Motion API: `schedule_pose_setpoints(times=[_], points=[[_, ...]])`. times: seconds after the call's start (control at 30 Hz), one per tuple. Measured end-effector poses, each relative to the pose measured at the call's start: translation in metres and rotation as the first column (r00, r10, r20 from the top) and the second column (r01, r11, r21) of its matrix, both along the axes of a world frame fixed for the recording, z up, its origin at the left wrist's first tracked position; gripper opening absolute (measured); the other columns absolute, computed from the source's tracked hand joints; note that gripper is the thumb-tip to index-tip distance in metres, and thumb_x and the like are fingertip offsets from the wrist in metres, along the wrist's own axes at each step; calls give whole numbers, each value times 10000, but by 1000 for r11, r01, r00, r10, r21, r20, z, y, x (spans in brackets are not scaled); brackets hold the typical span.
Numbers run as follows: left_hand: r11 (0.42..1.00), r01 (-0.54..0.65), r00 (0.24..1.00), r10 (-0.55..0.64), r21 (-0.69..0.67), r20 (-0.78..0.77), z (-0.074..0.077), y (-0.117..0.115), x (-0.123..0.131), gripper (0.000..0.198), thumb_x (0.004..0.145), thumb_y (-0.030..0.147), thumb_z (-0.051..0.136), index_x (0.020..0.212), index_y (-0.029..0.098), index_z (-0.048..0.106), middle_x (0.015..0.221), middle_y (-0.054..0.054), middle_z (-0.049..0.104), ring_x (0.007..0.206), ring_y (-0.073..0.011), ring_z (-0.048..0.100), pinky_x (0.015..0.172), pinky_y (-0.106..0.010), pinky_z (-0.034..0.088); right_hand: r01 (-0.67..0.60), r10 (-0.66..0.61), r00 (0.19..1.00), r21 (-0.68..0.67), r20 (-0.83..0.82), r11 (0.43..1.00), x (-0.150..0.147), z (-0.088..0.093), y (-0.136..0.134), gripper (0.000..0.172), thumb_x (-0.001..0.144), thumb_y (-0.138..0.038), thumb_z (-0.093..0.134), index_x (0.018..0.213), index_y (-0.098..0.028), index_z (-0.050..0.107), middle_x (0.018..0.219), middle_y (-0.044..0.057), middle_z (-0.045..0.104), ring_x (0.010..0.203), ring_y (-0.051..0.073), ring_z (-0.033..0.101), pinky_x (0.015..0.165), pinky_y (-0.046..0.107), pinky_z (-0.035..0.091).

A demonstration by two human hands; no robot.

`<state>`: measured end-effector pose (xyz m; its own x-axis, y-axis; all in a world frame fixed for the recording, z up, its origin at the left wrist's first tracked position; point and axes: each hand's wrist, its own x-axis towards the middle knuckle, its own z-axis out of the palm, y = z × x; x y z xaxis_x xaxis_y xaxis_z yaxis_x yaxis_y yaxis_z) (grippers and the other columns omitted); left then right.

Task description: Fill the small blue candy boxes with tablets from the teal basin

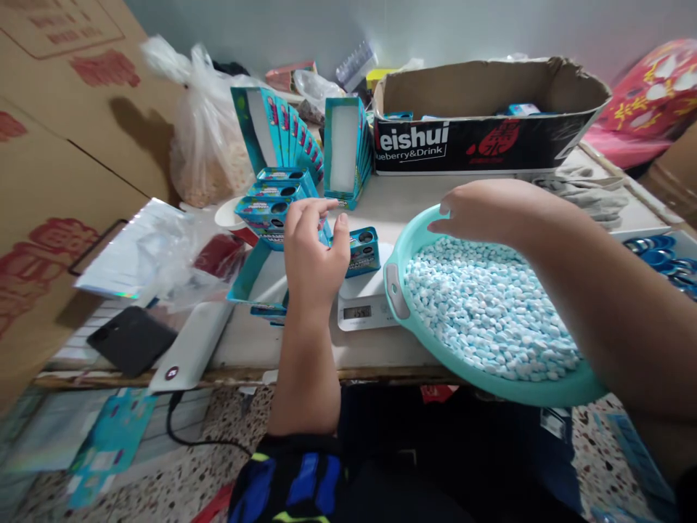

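My left hand (pixel 316 250) is raised beside a small blue tin (pixel 362 250), thumb and fingers apart with nothing seen between them. The tin stands on a white digital scale (pixel 359 317) whose display is lit. Over the far left rim of a turquoise plastic bowl (pixel 400 250) is my right hand (pixel 471 207), palm down with its fingers curled together. Whatever those fingers hold is hidden. Many small pale blue and white candies (pixel 490 305) fill the bowl. Left of my left hand, several closed blue tins (pixel 269 211) stand stacked above an open blue carton (pixel 255 276).
Open blue cartons (pixel 291 138) stand nested behind the tins. A black cardboard box (pixel 462 145) sits at the back right, grey gloves (pixel 582 196) beside it. At left lie a dark phone (pixel 131 340), a white corded device (pixel 193 349) and plastic bags (pixel 207 138). Blue lids (pixel 661 258) lie far right.
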<state>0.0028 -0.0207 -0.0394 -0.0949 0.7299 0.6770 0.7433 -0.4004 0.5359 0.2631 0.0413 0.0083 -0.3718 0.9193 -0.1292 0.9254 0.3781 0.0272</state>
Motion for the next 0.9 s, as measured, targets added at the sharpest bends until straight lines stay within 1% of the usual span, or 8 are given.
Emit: schedule_pose_setpoints(times=[0.1, 0.2, 0.3, 0.53, 0.63, 0.73, 0.8, 0.9], points=[[999, 7, 998, -8, -32, -57, -3, 1, 10, 232, 1004, 334, 565, 1186, 220, 651, 1242, -96, 666, 1170, -236, 638, 1040, -408, 535, 47, -47, 999, -14, 18, 999, 1, 4, 0, 432, 930, -568, 613, 887, -173, 782, 739, 139, 676, 715, 268, 625, 652, 377, 451], [991, 18, 989, -37, -130, -141, -12, 3, 21, 336, 1002, 406, 575, 1259, 196, 622, 1288, -129, 677, 1254, -282, 614, 1103, -471, 488, 110, -109, 993, -34, 42, 993, 2, 7, 0, 427, 939, -557, 593, 953, -177, 786, 795, 146, 702, 767, 287, 651, 652, 376, 459], [983, 8, 987, -36, -181, -154, -18, 7, 25, 360, 996, 422, 583, 1261, 182, 627, 1299, -151, 681, 1275, -305, 612, 1109, -494, 476, 141, -139, 990, -49, 32, 989, 5, 8, 3, 427, 943, -555, 593, 987, -177, 786, 854, 158, 720, 834, 305, 670, 683, 383, 476], [980, -44, 995, 25, -193, -100, -15, 8, 19, 376, 992, 534, 568, 1142, 212, 691, 1233, -142, 706, 1208, -306, 646, 1082, -482, 484, 102, -103, 995, -87, -1, 991, -2, 5, 0, 362, 937, -501, 627, 996, -180, 783, 907, 161, 730, 907, 323, 683, 729, 384, 499], [977, -42, 984, 4, -209, -178, -21, 11, 23, 421, 971, 586, 587, 1140, 219, 704, 1196, -129, 729, 1178, -322, 653, 1041, -485, 496, 66, -64, 998, -109, 24, 992, -8, 5, -6, 369, 966, -433, 588, 1055, -127, 773, 1015, 211, 738, 927, 325, 683, 718, 381, 477], [966, -121, 949, 46, -227, -313, -27, 14, 29, 369, 918, 562, 681, 997, 205, 727, 1039, -121, 752, 1043, -329, 676, 949, -468, 517, 45, -42, 999, -122, 29, 991, -10, 6, -11, 403, 997, -379, 528, 1117, -70, 759, 1125, 273, 722, 989, 340, 674, 720, 389, 446], [968, -137, 932, 54, -211, -359, -23, 8, 28, 292, 882, 493, 744, 883, 203, 715, 935, -103, 746, 960, -301, 680, 889, -426, 525, 53, -49, 998, -132, 37, 990, -10, 5, -12, 402, 1000, -368, 519, 1125, -71, 762, 1157, 279, 719, 1013, 351, 672, 718, 394, 438], [991, -88, 915, 40, -102, -400, 4, -15, 17, 214, 894, 424, 726, 852, 216, 704, 878, -64, 742, 896, -260, 677, 865, -401, 524, 55, -50, 998, -126, 37, 990, -8, 6, -10, 376, 995, -350, 524, 1087, -91, 781, 1131, 294, 724, 971, 364, 684, 691, 409, 445]])
